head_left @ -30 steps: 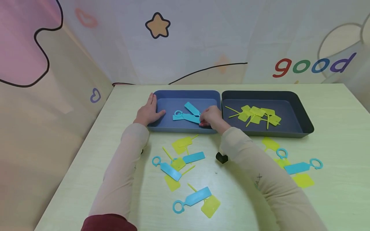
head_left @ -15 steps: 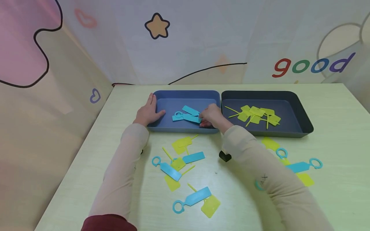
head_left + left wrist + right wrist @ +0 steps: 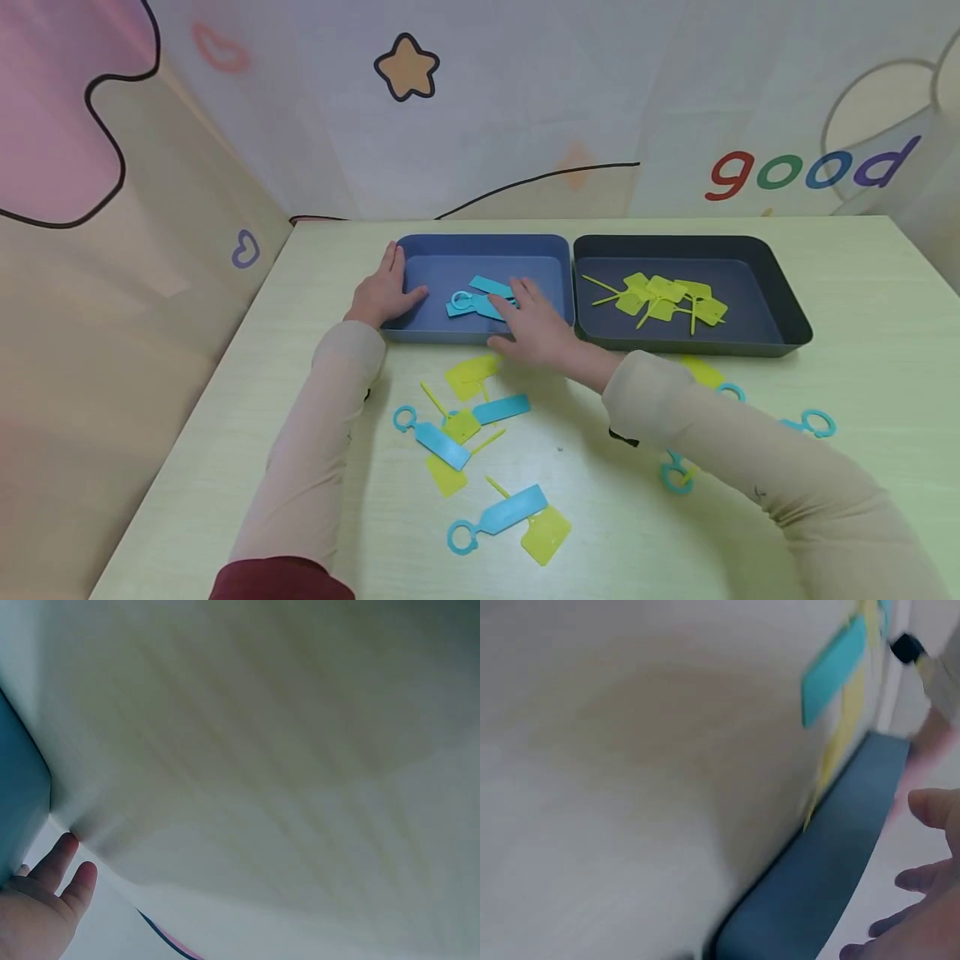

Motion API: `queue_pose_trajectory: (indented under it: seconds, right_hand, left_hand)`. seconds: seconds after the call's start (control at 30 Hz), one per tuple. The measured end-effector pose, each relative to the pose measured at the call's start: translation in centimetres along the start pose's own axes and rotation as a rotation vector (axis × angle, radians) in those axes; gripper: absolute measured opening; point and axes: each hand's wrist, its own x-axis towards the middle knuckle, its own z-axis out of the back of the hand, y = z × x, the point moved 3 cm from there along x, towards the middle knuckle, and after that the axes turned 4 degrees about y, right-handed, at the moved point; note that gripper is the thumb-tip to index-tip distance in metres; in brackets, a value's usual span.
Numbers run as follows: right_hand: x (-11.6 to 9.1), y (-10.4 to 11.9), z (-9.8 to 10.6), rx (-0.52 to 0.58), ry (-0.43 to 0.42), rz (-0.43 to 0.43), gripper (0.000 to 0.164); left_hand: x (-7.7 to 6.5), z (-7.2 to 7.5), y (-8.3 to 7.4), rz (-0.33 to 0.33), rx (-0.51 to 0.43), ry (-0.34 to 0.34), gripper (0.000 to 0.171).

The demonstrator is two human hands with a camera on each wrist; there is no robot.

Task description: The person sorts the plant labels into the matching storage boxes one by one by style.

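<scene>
In the head view my left hand (image 3: 378,289) rests at the left end of the blue tray (image 3: 427,336), its fingers straight along the outside and the thumb over the rim. Several flat light-blue tags (image 3: 487,307) with ring ends lie overlapping inside that tray. Above the tray's front right part is my right hand (image 3: 536,325), fingers spread and nothing held; it partly hides the tags. The right wrist view also shows the right hand's fingers (image 3: 922,877) apart, beside the tray wall (image 3: 817,847). Only part of the left hand (image 3: 45,907) appears in the left wrist view.
A dark tray (image 3: 750,333) with several yellow stemmed labels (image 3: 663,292) stands against the blue tray's right side. In front, more blue tags (image 3: 510,510) and yellow labels (image 3: 546,535) lie loose on the table (image 3: 600,525). The right sleeve (image 3: 720,433) covers some at the right.
My right hand has drawn back toward the front rim and its fingers have spread, letting go of the blue tags in the tray. The upper blue tag has turned flatter. The left hand stays put.
</scene>
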Motion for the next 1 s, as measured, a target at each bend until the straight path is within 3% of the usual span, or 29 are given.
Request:
queue_pose_trajectory:
  seconds: [0.13,0.3,0.53,0.77,1.0]
  right_hand:
    - [-1.7,1.0,-1.5,-0.128,0.012,0.152,0.066]
    - [-3.6,1.7,-2.9,-0.212,0.106,0.27,0.062]
    - [-4.7,2.1,-3.9,-0.205,0.132,0.383,0.05]
    - [-4.5,2.5,-4.4,-0.117,0.073,0.423,0.032]
    - [-4.2,2.9,-4.7,-0.035,0.083,0.357,0.022]
  left_hand:
    - [0.0,0.0,0.0,0.0,0.007,-0.002,0.087]
    - [-0.2,0.2,0.0,0.002,0.008,-0.007,0.087]
    - [-0.5,0.2,-0.1,-0.013,0.017,-0.01,0.085]
    - [-0.4,0.1,0.0,-0.019,0.023,-0.012,0.085]
    - [-0.3,0.1,-0.1,-0.025,0.019,-0.014,0.085]
